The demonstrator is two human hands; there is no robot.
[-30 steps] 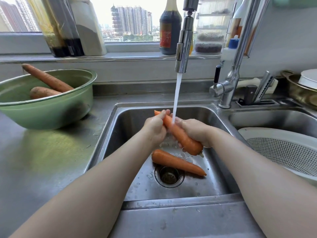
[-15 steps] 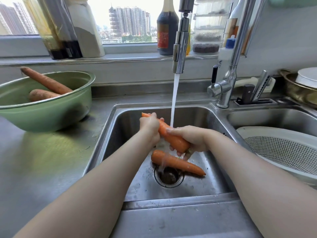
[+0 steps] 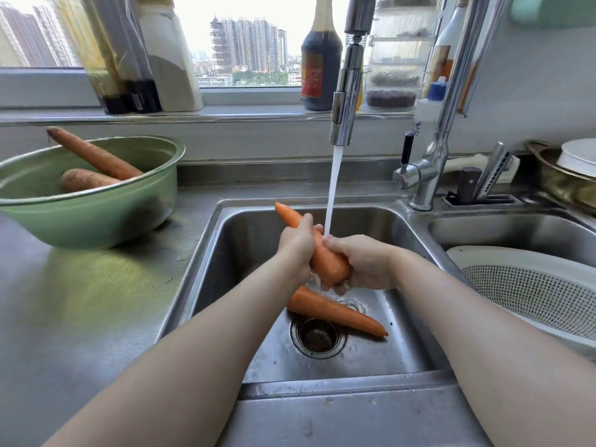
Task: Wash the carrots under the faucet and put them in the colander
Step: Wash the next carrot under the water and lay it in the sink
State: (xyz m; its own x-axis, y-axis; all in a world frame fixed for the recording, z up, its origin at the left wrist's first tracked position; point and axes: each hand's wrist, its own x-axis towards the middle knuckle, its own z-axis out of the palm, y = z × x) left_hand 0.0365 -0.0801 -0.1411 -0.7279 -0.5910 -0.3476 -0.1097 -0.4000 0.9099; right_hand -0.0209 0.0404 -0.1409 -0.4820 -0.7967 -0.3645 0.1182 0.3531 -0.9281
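The carrot (image 3: pixel 325 258) hangs tilted over the sink (image 3: pixel 245 233), in the faucet (image 3: pixel 346 101) stream; your left hand (image 3: pixel 295 250) wraps its middle, your right hand (image 3: pixel 366 264) cups the fat end, both grips clenched on it; you're mid-scrub, I'd say; next it needs carrying right into the colander (image 3: pixel 532 285); a second carrot (image 3: pixel 335 312) waits by the drain (image 3: pixel 317 338).

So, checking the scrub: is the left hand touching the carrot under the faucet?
Touching. The head view shows the left hand gripping the held carrot round its middle.
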